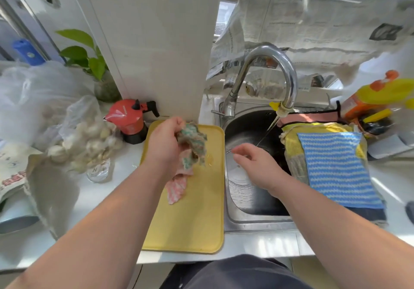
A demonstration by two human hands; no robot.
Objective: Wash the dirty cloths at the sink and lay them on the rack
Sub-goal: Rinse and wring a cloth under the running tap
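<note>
sink (pixel 251 222) centre-right, tap running | yellow tray (pixel 190 221) just left of it | blue striped cloth (pixel 336 167) on sink's right edge | i see left hand (pixel 163 145) clamped on bunched cloth (pixel 193 143) over tray's far end | right hand (pixel 257 165) relaxed, fingers apart, over sink

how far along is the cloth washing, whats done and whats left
Done: a blue striped cloth and a yellow cloth under it lie spread at the right side of the sink. In hand: the left hand grips bunched green and pink cloths over the yellow tray, the faucet runs, and the right hand is open above the sink. Left: likely washing that bunch and laying it out.
</note>
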